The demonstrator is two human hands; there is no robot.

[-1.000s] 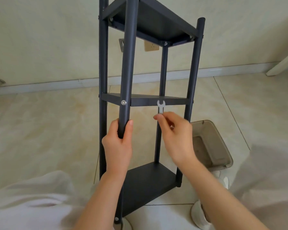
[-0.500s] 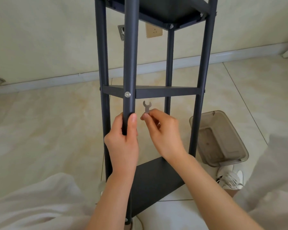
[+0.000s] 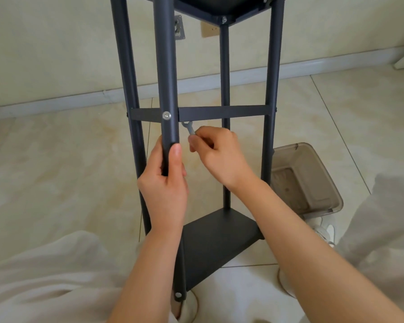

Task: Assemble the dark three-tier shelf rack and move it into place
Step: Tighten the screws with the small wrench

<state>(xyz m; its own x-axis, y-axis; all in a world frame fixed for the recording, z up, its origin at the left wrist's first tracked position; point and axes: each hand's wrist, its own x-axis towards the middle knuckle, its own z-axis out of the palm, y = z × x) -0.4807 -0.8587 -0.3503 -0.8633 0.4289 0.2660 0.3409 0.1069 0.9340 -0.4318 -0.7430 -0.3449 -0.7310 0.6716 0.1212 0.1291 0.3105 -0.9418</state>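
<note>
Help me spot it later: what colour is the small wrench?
Silver-grey wrench, head view.

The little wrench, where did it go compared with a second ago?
The right hand carried the wrench leftward, from under the middle of the middle shelf to close beside the front post, and tilted it. Nothing was let go: the right hand still pinches the wrench, and the left hand still grips the front post.

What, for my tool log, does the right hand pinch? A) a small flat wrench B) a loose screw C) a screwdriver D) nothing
A: the right hand pinches a small flat wrench, its open end up just below the middle shelf rail.
</note>
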